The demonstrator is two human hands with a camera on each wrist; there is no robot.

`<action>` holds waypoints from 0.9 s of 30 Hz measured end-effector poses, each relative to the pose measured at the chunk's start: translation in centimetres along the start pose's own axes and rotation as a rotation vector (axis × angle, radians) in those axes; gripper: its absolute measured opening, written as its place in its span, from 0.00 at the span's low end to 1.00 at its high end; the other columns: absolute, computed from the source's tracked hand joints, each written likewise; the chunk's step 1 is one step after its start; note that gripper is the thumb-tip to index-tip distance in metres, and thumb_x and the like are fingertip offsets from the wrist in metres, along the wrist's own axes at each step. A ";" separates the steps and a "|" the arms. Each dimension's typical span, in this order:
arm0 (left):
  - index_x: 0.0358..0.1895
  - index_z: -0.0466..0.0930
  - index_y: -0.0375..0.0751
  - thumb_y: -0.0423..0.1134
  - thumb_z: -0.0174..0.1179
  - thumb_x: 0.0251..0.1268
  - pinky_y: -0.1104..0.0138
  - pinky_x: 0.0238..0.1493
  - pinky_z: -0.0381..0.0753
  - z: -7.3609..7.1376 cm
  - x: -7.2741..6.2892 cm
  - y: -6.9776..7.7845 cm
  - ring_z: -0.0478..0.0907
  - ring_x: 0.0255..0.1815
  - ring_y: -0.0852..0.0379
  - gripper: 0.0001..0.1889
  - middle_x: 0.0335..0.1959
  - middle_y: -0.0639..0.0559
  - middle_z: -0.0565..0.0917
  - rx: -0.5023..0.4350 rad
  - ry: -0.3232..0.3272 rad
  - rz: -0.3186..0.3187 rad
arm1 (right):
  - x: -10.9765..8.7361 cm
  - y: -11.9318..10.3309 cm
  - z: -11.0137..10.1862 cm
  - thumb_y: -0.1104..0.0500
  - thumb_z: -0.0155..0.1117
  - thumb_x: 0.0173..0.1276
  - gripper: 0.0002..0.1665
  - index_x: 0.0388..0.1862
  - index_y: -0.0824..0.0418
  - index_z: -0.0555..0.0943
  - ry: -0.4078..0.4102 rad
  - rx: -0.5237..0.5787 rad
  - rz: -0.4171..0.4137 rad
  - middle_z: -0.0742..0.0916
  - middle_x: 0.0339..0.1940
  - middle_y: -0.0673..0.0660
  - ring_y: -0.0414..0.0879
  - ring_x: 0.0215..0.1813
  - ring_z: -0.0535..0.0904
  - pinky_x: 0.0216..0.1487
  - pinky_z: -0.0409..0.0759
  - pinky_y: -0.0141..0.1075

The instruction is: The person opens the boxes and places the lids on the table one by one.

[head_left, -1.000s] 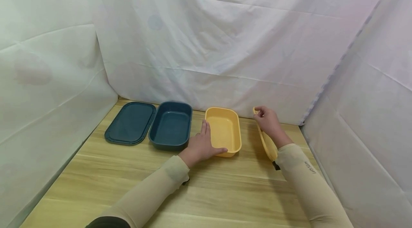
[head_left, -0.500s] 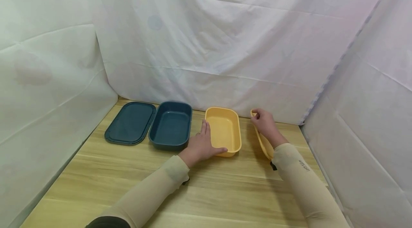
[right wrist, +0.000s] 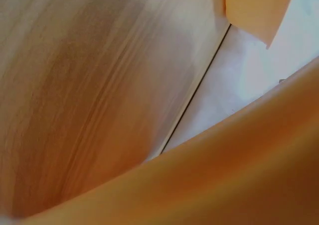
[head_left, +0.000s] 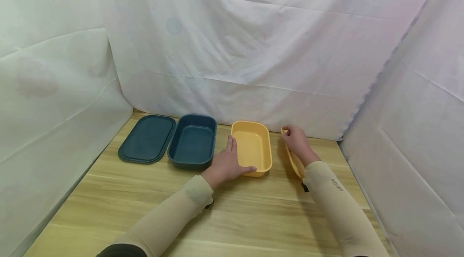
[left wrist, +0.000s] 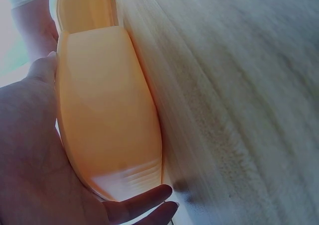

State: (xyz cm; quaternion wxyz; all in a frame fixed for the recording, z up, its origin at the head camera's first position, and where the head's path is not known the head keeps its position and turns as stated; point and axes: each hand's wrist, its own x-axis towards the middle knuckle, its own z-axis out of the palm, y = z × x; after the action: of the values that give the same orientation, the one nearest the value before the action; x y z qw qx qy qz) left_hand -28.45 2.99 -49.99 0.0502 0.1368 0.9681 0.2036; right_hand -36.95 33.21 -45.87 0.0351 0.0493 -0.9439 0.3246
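A yellow rectangular box point(head_left: 253, 146) stands without a cover on the wooden table. My left hand point(head_left: 226, 164) rests against its near left corner, fingers straight along the left side and thumb along the near rim. In the left wrist view the palm faces the box point(left wrist: 109, 110). To the right, my right hand point(head_left: 297, 142) pinches the far end of a yellow lid point(head_left: 296, 164), which stands tilted on edge, partly hidden by the hand and sleeve. The lid point(right wrist: 224, 175) fills the bottom of the right wrist view, where the hand is hidden.
Left of the yellow box stands a dark blue box point(head_left: 193, 142) without a cover. Beside it a dark blue lid point(head_left: 148, 138) lies flat on the wooden table point(head_left: 250, 220). White cloth walls point(head_left: 235, 47) enclose the back and both sides.
My right hand has shifted left and slightly nearer with the yellow lid, bringing it closer to the yellow box. The left hand and the boxes have stayed in place.
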 end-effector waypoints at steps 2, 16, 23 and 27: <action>0.92 0.38 0.33 0.87 0.60 0.61 0.49 0.54 0.87 0.0 -0.1 0.0 0.82 0.68 0.35 0.75 0.93 0.37 0.37 0.002 0.003 0.001 | 0.0 0.1 0.1 0.62 0.61 0.82 0.25 0.72 0.73 0.81 -0.002 0.002 0.006 0.87 0.42 0.64 0.52 0.34 0.79 0.35 0.80 0.41; 0.92 0.37 0.34 0.87 0.59 0.61 0.49 0.58 0.86 -0.3 -0.1 0.1 0.80 0.70 0.35 0.75 0.93 0.38 0.37 0.007 -0.006 -0.005 | 1.1 1.2 1.6 0.64 0.61 0.81 0.23 0.69 0.75 0.81 0.003 -0.041 0.013 0.87 0.43 0.66 0.53 0.37 0.79 0.40 0.80 0.44; 0.92 0.36 0.34 0.87 0.60 0.60 0.49 0.58 0.86 -0.3 -0.1 0.1 0.81 0.71 0.35 0.75 0.93 0.39 0.36 -0.008 -0.012 -0.004 | 1.4 1.2 2.5 0.66 0.60 0.79 0.23 0.67 0.76 0.82 0.017 -0.107 -0.007 0.89 0.48 0.71 0.57 0.43 0.84 0.47 0.84 0.50; 0.92 0.35 0.35 0.89 0.57 0.59 0.50 0.58 0.86 -0.2 -0.1 0.0 0.81 0.70 0.36 0.76 0.93 0.40 0.35 -0.002 -0.017 -0.008 | 1.4 1.1 2.9 0.67 0.60 0.75 0.24 0.66 0.77 0.83 0.029 -0.126 -0.014 0.90 0.48 0.71 0.58 0.41 0.84 0.47 0.84 0.52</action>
State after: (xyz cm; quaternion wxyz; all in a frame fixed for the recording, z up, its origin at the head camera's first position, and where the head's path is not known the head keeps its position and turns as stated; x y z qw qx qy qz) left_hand -28.38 2.91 -49.74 0.0593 0.1348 0.9680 0.2034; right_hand -38.61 32.21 -48.70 0.0541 0.0491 -0.9615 0.2647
